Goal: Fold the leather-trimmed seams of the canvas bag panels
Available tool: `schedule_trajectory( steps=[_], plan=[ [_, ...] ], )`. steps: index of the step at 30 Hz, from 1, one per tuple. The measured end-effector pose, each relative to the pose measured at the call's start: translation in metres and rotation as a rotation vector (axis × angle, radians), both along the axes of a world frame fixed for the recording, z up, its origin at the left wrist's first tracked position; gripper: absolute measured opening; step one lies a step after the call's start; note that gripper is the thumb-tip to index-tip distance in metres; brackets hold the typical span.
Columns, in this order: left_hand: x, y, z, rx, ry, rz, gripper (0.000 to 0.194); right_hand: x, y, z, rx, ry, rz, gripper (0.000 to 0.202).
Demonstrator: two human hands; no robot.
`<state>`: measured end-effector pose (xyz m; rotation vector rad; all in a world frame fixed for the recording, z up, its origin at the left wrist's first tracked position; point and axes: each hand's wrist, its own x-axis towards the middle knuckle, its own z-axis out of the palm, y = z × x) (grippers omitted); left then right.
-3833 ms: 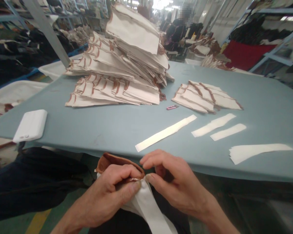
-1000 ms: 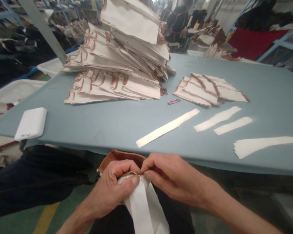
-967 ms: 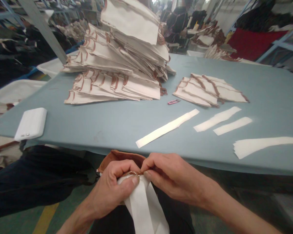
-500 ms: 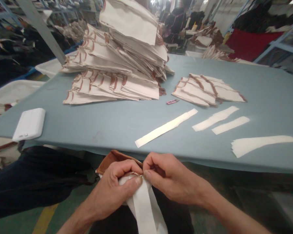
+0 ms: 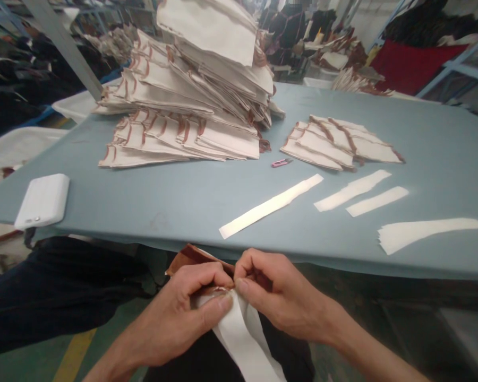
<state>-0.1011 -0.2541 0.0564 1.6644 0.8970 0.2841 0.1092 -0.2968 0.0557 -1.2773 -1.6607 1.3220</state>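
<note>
Over my lap, just in front of the table edge, I hold a white and brown cloth piece [image 5: 249, 337]. Its brown part [image 5: 185, 259] shows behind my left fingers, and the white length hangs down below. My left hand [image 5: 187, 307] is closed, pinching the seam between thumb and forefinger. Close against it, the fingertips of my right hand [image 5: 276, 292] pinch the same edge. The exact spot between the fingertips is too small to make out.
The blue-green table [image 5: 151, 201] bears a tall stack of white, brown-edged cloth pieces [image 5: 199, 95], a smaller pile [image 5: 338, 142], pink thread snips [image 5: 281, 163], several pale strips [image 5: 271, 207] and a white box-shaped device [image 5: 43, 200]. A dark-trousered leg [image 5: 63, 292] is at left.
The white cloth length has swung to the right below my hands, and less of the brown part shows. Both hands keep their pinch at nearly the same place.
</note>
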Motion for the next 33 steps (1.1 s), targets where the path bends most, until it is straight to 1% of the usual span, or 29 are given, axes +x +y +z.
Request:
schedule_trajectory(
  steps=[2,4,9,11,13,16,20,22,26,29,33],
  plan=[
    [-0.004,-0.001,0.002,0.035,0.022,-0.019,0.016,0.001,-0.001,0.000,0.048,-0.019,-0.002,0.008],
    [-0.007,-0.001,0.003,0.058,0.020,-0.021,0.018,0.003,-0.001,-0.002,0.133,-0.041,0.006,0.007],
    [-0.011,-0.002,0.000,0.103,0.005,-0.008,0.019,0.003,0.002,-0.003,0.483,-0.113,0.050,0.009],
    [-0.012,-0.002,-0.001,0.105,0.008,-0.014,0.020,0.003,0.003,0.000,0.586,-0.135,0.055,0.010],
    [-0.012,-0.002,-0.002,0.109,0.015,-0.016,0.020,0.002,0.003,0.001,0.651,-0.166,0.056,0.011],
    [-0.012,-0.003,-0.003,0.120,0.020,-0.017,0.020,0.002,0.003,0.002,0.684,-0.196,0.065,0.012],
    [-0.011,-0.003,-0.001,0.140,0.015,-0.015,0.020,0.003,0.005,0.002,0.633,-0.140,0.068,0.010],
    [-0.010,-0.003,0.001,0.139,0.008,-0.013,0.020,0.005,0.005,0.004,0.631,-0.139,0.062,0.010],
    [-0.008,-0.002,0.003,0.124,0.027,-0.009,0.023,0.006,0.003,0.016,0.745,-0.298,0.036,0.015],
    [-0.006,-0.001,0.003,0.133,0.051,-0.015,0.025,0.004,0.000,0.023,0.809,-0.429,0.048,0.019],
    [-0.002,-0.002,0.004,0.124,0.067,-0.025,0.023,0.002,-0.004,0.022,0.837,-0.525,0.063,0.023]
  ],
)
